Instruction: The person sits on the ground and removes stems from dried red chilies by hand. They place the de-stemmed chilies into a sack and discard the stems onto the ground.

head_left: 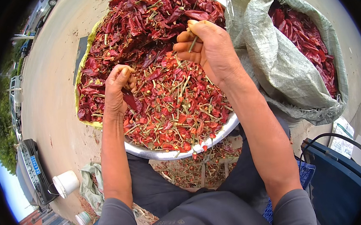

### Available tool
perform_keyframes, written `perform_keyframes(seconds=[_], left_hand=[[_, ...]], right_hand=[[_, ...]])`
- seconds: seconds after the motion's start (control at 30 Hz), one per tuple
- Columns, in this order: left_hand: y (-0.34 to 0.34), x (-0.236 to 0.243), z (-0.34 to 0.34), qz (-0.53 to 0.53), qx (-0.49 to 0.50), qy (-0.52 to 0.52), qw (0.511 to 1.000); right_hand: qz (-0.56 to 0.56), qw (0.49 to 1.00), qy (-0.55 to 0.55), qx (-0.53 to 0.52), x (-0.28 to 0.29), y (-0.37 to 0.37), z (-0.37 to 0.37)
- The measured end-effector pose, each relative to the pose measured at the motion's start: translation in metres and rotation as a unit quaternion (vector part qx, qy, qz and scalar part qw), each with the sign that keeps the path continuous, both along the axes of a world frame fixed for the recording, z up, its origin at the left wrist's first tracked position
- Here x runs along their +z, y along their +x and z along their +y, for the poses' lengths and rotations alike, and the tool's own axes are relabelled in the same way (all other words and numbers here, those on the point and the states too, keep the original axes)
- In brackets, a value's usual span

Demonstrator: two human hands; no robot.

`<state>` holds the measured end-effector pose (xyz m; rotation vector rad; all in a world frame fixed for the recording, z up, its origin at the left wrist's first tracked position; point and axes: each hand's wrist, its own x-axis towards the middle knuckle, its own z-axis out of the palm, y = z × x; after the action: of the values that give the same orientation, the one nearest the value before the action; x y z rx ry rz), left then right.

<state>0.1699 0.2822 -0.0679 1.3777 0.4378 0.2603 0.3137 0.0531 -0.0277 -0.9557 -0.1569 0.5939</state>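
My left hand point(119, 84) is closed on a dried red chili pepper point(132, 101), which hangs below the curled fingers. Up and to the right, my right hand point(209, 45) is turned partly palm up, thumb and forefinger pinching a thin greenish stem point(193, 44). Both hands are over a wide metal basin point(228, 128). Small red scraps and pale stems point(180, 108) fill its near part. Behind and to the left lies a heap of whole dried chilies point(140, 15) on a yellow-edged sack point(77, 90).
A pale woven sack point(277, 59) of red chilies stands open at the right. Stem litter point(197, 165) covers the ground between my knees. A white bucket point(66, 183) and a crumpled sack point(91, 185) are at the left, beyond them a parked car point(34, 171). A blue crate point(306, 172) is at lower right.
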Motion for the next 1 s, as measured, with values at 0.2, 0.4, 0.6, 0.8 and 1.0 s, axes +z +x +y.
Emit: perform_keyframes(seconds=[0.2,0.4,0.6,0.8,1.0], left_hand=[[0.063,-0.026,0.008,0.261,0.000,0.499,0.827],[0.084,-0.072,0.016,0.284,-0.095,0.587,0.752],[0.037,-0.004,-0.018,0.272,-0.010,0.399,0.876],[-0.013,0.004,-0.042,0.149,0.010,0.274,0.950],[-0.011,0.015,-0.058,0.151,-0.047,0.354,0.922]], right_hand=[[0.029,0.999,-0.009,0.033,0.000,0.008,-0.005],[0.029,0.989,-0.128,0.071,-0.001,0.009,-0.004],[-0.139,0.948,-0.273,0.088,-0.028,0.014,0.004],[-0.253,0.875,-0.368,0.187,-0.023,-0.009,0.020],[-0.389,0.834,-0.365,0.139,-0.034,-0.027,0.033]])
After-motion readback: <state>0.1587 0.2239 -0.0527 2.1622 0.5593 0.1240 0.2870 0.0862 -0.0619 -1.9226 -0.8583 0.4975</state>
